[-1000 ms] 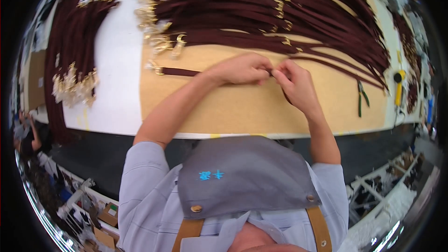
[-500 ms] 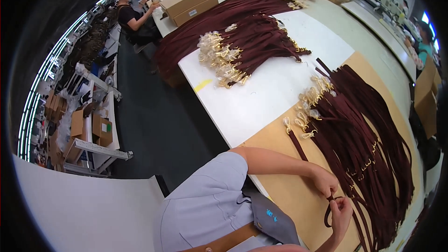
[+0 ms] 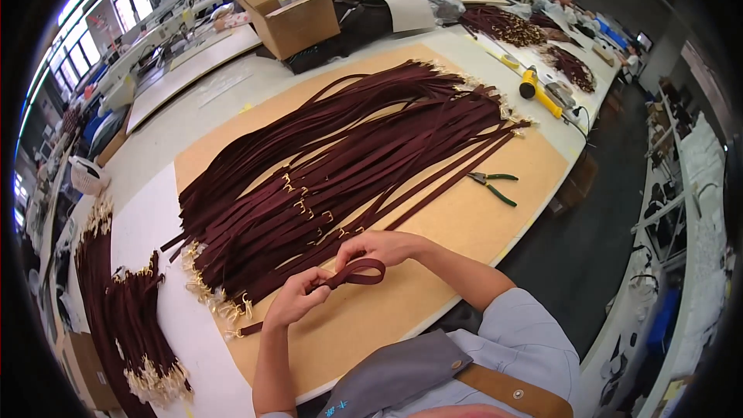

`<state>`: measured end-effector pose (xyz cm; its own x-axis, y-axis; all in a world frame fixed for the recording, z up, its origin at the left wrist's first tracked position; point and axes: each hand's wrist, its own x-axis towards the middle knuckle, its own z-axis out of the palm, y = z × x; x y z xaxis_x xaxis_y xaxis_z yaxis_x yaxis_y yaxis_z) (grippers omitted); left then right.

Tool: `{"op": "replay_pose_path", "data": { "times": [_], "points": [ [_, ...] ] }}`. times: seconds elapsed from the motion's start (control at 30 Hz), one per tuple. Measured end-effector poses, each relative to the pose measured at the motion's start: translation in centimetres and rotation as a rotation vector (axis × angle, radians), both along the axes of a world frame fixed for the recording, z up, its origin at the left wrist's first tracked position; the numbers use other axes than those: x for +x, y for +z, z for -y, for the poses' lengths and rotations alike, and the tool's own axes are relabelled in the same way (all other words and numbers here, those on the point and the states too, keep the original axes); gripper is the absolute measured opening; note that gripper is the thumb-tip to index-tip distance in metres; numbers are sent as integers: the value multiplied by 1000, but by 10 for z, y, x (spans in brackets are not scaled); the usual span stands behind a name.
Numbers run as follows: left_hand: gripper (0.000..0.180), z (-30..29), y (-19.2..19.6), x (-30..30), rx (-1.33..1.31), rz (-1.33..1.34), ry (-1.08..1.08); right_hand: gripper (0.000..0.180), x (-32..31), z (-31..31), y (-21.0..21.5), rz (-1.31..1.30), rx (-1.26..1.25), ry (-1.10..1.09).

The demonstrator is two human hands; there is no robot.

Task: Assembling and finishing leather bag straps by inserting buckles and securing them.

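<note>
Near the front edge of the table, my left hand (image 3: 298, 296) pinches a dark maroon strap (image 3: 371, 265). My right hand (image 3: 379, 248) grips the same strap close by, and a loop of it stands out between and beyond my fingers. Just past my hands lies a broad bundle of maroon straps (image 3: 309, 147) with small gold buckles (image 3: 302, 205) across the middle. Gold clasps in clear wrapping (image 3: 209, 282) gather at its left end. The fingertips partly hide where the strap is held.
Green-handled pliers (image 3: 495, 184) lie right of the bundle on tan paper (image 3: 433, 294). Farther right is a yellow tool (image 3: 542, 94). More straps (image 3: 135, 302) lie at left. An open cardboard box (image 3: 294, 25) stands behind. People sit at far workstations.
The view has swung right, bringing the pliers, yellow tool and far right of the table into sight. Both hands still hold the strap, whose loop now shows more plainly.
</note>
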<state>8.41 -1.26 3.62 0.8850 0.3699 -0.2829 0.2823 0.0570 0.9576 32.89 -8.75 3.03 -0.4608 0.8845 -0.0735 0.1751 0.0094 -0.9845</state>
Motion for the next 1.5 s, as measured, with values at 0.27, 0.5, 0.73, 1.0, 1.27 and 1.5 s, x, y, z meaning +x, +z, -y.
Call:
{"op": "replay_pose_path", "data": {
  "times": [0.27,0.5,0.73,1.0,1.27,1.5],
  "points": [
    [19,17,-10,7,-44,85,201,21,6,4,-23,-292,-269,71],
    [19,33,12,2,712,102,247,24,-9,6,-20,-183,-116,-111],
    [21,44,9,-11,447,-101,396,19,-29,17,-10,-169,-48,-170],
    [17,-1,11,-57,190,254,741,18,42,16,-3,-13,-45,-464],
    [43,-26,-27,-36,-278,748,594,16,48,12,0,-250,-39,-327],
    [26,3,-21,-11,-79,140,130,15,51,28,-4,-158,-72,-336]
  ]
}}
